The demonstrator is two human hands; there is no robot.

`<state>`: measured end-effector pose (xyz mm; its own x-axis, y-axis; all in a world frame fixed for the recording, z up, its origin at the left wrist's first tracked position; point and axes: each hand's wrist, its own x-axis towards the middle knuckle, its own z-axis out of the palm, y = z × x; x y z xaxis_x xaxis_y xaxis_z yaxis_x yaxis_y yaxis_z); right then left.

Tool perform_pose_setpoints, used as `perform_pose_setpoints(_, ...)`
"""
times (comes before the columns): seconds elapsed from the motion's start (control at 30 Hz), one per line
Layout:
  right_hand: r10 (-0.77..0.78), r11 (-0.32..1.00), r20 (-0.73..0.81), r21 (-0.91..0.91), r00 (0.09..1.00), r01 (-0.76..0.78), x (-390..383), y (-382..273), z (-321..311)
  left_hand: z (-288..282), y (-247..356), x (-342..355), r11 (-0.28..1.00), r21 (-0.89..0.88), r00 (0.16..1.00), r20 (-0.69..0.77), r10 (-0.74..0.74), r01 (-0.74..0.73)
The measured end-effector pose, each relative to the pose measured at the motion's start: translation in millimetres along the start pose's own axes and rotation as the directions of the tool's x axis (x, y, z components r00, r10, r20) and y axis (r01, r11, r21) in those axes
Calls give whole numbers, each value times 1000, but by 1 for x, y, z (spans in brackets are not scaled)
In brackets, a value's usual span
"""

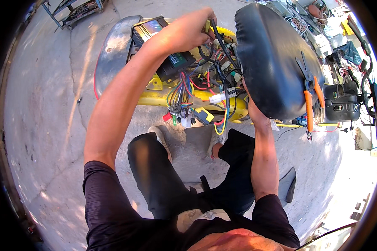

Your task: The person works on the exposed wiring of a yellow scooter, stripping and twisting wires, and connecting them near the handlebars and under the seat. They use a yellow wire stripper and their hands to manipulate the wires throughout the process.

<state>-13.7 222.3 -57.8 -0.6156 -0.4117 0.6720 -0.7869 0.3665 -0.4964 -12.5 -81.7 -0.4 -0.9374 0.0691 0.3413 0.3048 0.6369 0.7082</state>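
Observation:
My left hand point(187, 30) reaches over a yellow scooter frame point(163, 98) and grips a black cable point(218, 38) in the open wiring bay. A tangle of coloured wires point(184, 90) with white connectors point(218, 97) hangs below it. A black battery box point(163, 46) lies under my left wrist. My right forearm rises beside the raised black seat point(272, 58); the right hand point(248, 94) is mostly hidden behind the seat's edge and the wires, so its grip is unclear. Orange-handled pliers point(312, 100) rest on the seat.
A silver rear fender point(113, 50) sits left of the battery. My feet point(215, 142) stand on a concrete floor point(42, 125). A black part point(288, 186) lies on the floor at right. Cluttered parts and tools point(343, 62) fill the right side; a metal rack point(75, 10) stands top left.

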Motion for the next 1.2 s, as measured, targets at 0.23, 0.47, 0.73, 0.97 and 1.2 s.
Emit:
perform_pose_setpoints(0.23,-253,302,485,-783,837,544,-26,44,-10,11,9,10,985,-102,981,-116,-154,142)
perform_pose_setpoints(0.47,-117,973,78,-192,990,131,-9,16,-7,11,7,14,926,-316,976,0,-217,205)
perform_pose_setpoints(0.73,-137,879,177,-432,975,202,-29,39,-8,15,13,13,916,-331,965,-53,-258,227)
perform_pose_setpoints(0.97,-230,706,254,-621,939,341,-36,42,-10,15,17,15,927,-283,958,-74,-278,247)
perform_pose_setpoints(1.2,-143,932,127,-316,982,177,-35,40,-9,8,26,12,910,-317,958,-15,-287,268)
